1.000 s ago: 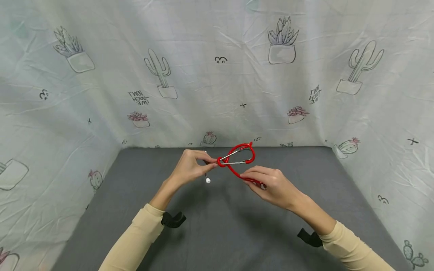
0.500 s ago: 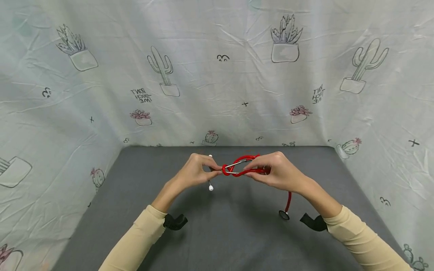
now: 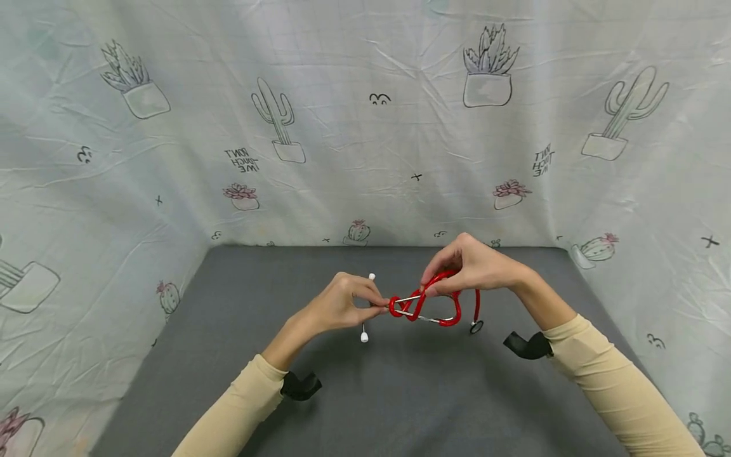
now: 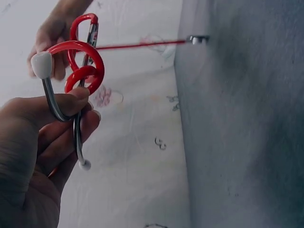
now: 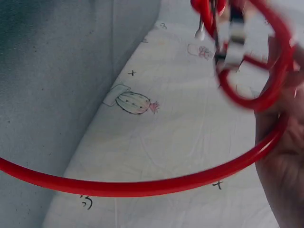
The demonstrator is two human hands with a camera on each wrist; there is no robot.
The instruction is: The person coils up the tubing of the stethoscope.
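A stethoscope with red tubing [image 3: 450, 322] is held in the air between both hands. My left hand [image 3: 341, 306] pinches its metal ear tubes [image 4: 76, 130] between thumb and fingers, close to where the tubing wraps around them. White ear tips [image 3: 364, 337] stick out on either side of that hand. On the other side, my right hand [image 3: 482, 265] pinches the tubing at the top of a loop, above the metal tubes. The chest piece [image 3: 476, 327] dangles from the tubing's end below the right hand. In the right wrist view the near tubing is blurred and the right fingertips are hidden.
A grey cloth-covered surface [image 3: 388, 393] lies beneath the hands. Behind and to both sides hangs a pale curtain [image 3: 342, 127] printed with potted plants. Black straps [image 3: 528, 346] circle both wrists at the sleeve ends.
My right hand has risen from below the loop to above it, still pinching tubing. The left hand has shifted right and nearer with the ear tubes. The chest piece has come into view.
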